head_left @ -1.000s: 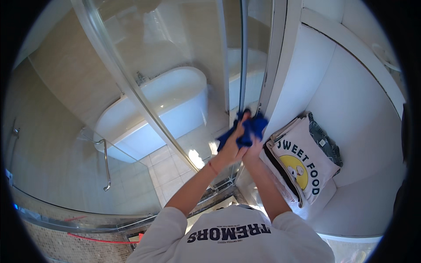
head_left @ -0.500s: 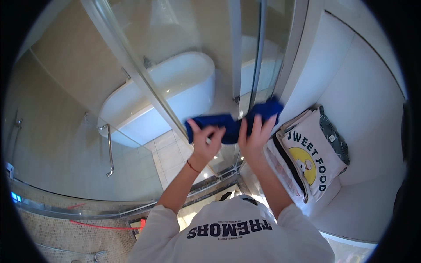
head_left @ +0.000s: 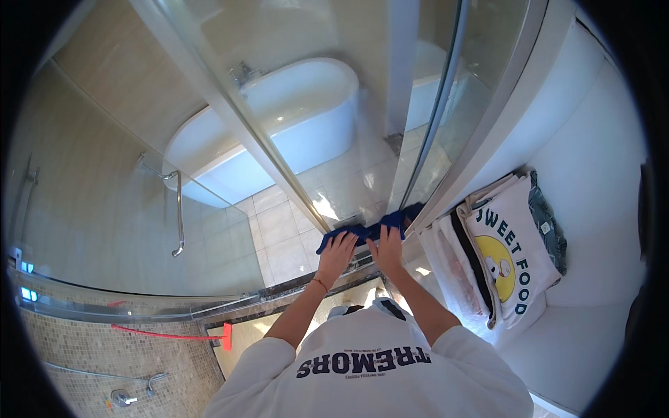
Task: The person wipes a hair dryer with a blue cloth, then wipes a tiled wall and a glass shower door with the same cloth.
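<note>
Bathroom [head_left: 287, 240]: outspread grips [head_left: 336, 253] [head_left: 387, 252] on blue cloth [head_left: 393, 221]

Below centre, the left hand [head_left: 337, 253] and right hand [head_left: 387, 251] cover part of the blue cloth [head_left: 361, 232]. The metal door frame [head_left: 230, 111] leaves the top edge; a dark object [head_left: 642, 209] (kind unclear) is cut off far right.

2 hands [head_left: 337, 252] [head_left: 387, 251], 1 blu cloth [head_left: 394, 220], 1 wht tub [head_left: 326, 127], 1 red-hdl tool [head_left: 227, 337], 1 wristband [head_left: 319, 283].
</note>
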Demonstrator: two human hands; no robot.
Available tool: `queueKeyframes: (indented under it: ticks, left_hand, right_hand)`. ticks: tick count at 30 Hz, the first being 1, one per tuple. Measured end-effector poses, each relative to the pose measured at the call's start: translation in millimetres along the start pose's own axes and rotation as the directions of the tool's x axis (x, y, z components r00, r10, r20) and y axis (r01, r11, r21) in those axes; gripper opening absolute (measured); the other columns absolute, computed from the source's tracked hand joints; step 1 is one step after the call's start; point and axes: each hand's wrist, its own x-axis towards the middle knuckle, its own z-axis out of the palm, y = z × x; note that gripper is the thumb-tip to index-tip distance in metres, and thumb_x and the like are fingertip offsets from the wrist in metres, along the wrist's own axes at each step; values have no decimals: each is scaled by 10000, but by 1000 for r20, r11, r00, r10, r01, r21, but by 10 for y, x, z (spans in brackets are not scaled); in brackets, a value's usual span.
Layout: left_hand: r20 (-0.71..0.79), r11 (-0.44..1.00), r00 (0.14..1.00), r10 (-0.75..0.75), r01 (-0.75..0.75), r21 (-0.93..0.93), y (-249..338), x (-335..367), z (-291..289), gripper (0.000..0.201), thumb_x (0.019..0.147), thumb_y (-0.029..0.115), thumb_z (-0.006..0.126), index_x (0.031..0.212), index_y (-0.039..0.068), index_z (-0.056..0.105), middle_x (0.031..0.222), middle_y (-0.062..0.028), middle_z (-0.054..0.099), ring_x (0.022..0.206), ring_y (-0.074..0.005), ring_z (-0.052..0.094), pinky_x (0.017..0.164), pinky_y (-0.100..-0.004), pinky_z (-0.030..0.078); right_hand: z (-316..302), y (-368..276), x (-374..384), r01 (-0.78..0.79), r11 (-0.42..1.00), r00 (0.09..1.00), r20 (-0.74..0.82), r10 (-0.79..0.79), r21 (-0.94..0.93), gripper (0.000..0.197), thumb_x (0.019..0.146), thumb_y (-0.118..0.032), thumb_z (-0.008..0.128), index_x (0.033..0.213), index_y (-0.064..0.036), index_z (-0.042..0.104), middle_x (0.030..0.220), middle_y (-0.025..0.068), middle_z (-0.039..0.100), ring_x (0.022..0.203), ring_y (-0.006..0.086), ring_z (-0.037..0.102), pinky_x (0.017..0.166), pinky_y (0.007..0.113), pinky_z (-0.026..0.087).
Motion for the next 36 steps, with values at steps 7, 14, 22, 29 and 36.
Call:
queueKeyframes:
  ticks: [7,14,22,29,36]
  left_hand:
    - [-320,965,922,-218,156,-209,-214,386,-535,465,833,253,721,1174,-27,576,1111,-178,591,1139,-380,494,971,-564,377]
    - [-398,587,640,-657,104,-803,-334,848,-825,321,851,92,640,1120,-29,512,840,-92,612,737,-183,582,689,-327,494]
    - [252,396,764,-594,551,-735,-185,-124,120,178,860,93,684,976,-14,602,782,-215,654,722,-415,645,638,-414,502]
    - [-37,389,750,-660,299,-871,-183,352,-551,241,830,-41,661,1059,-25,587,792,-115,661,687,-163,628,632,-290,495]
    - [-376,519,615,-693,64,-852,-270,638,-455,177,864,63,610,1017,-26,609,941,-176,636,841,-295,629,804,-416,490]
  right_hand:
    - [-420,-668,756,328,945,900,-302,-316,-10,260,841,-195,707,1045,-50,640,971,197,511,1109,501,509,800,566,397]
    - [-296,-875,1372,392,905,794,-436,-424,-166,257,872,-346,630,1046,-174,708,1184,173,579,1221,523,447,990,692,317]
    - [278,-126,-186,368,929,875,347,-336,-28,359,867,-224,629,1188,-63,615,1076,168,598,1165,385,526,955,514,430]
    - [-180,-591,488,273,959,953,-158,-259,73,258,845,-142,636,1040,1,545,883,220,447,992,521,461,1007,712,314]
    - [-512,-855,1338,353,934,882,-317,-349,-48,204,792,-225,663,980,-157,703,985,194,560,1139,550,443,1000,776,244]
